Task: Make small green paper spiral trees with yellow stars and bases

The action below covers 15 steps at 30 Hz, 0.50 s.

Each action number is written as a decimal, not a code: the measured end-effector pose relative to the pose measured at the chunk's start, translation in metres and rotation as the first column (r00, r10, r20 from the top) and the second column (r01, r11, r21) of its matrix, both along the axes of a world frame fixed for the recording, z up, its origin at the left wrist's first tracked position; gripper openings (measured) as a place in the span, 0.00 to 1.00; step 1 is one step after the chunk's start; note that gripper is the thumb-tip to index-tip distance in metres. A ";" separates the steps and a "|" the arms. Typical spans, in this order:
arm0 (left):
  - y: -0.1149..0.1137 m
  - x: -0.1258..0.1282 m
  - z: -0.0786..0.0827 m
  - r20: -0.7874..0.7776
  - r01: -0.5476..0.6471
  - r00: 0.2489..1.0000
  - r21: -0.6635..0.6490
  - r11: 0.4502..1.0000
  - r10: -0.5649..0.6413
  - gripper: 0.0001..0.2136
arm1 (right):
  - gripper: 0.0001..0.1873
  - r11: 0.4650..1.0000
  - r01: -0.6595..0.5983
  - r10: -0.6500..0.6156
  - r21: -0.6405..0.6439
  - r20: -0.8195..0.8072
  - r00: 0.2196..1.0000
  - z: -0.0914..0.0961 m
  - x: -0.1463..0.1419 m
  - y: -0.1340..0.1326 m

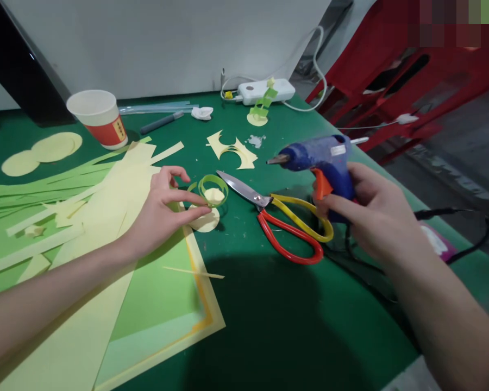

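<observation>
Between the thumb and forefinger of my left hand (pixel 169 203) is pinched a curled green paper strip (pixel 227 190), which forms a loop. A small pale yellow paper piece (pixel 214 196) shows inside the loop. Just below lies a pale yellow paper disc (pixel 207 220), partly behind my fingertips. My right hand (pixel 362 206) grips a blue hot glue gun (pixel 315 157) by its handle, fingers near the orange trigger. Its nozzle points left, apart from the green loop. Scissors (pixel 263 202) with one yellow and one red handle lie open between my hands.
Left are stacked paper sheets (pixel 155 320), strips and cut discs (pixel 57 147). Behind stand a paper cup (pixel 101 119), a pen (pixel 162 123), a white power strip (pixel 267 91) and a small paper plant (pixel 263 106). Paper offcuts (pixel 232 149) lie mid-table; black cable (pixel 367 260) trails right; red chairs (pixel 391 81) stand beyond.
</observation>
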State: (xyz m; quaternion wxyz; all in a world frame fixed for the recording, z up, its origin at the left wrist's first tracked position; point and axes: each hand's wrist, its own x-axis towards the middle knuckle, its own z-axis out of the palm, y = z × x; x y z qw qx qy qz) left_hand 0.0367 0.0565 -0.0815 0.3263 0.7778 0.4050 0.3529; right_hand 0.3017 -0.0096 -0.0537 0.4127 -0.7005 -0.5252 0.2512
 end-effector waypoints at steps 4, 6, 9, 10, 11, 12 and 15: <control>-0.002 0.001 0.002 -0.047 -0.039 0.998 -0.029 0.999 0.038 0.01 | 0.23 0.997 0.074 -0.070 -0.026 0.123 0.990 0.003 -0.007 -0.005; -0.002 0.002 0.003 -0.038 -0.037 0.999 -0.056 0.998 0.035 0.01 | 0.25 0.997 0.068 -0.063 -0.020 0.188 0.980 0.003 -0.010 -0.007; -0.002 0.003 0.003 -0.021 -0.045 0.999 -0.087 0.995 0.043 0.01 | 0.28 0.999 0.037 -0.034 -0.004 0.317 0.948 -0.001 -0.017 -0.011; -0.002 0.004 0.003 -0.021 -0.052 0.999 -0.101 0.994 0.050 0.02 | 0.28 1.000 0.024 -0.023 0.001 0.368 0.930 -0.004 -0.020 -0.012; -0.001 0.004 0.003 -0.020 -0.059 0.998 -0.113 0.992 0.057 0.02 | 0.28 1.000 0.011 -0.011 0.003 0.416 0.910 -0.007 -0.023 -0.013; -0.001 0.004 0.003 -0.018 -0.064 0.998 -0.127 0.990 0.062 0.02 | 0.27 1.000 -0.005 0.005 -0.002 0.458 0.889 -0.011 -0.026 -0.014; -0.001 0.005 0.002 0.004 -0.070 0.997 -0.152 0.986 0.071 0.01 | 0.23 0.999 -0.046 0.049 -0.019 0.548 0.835 -0.019 -0.032 -0.015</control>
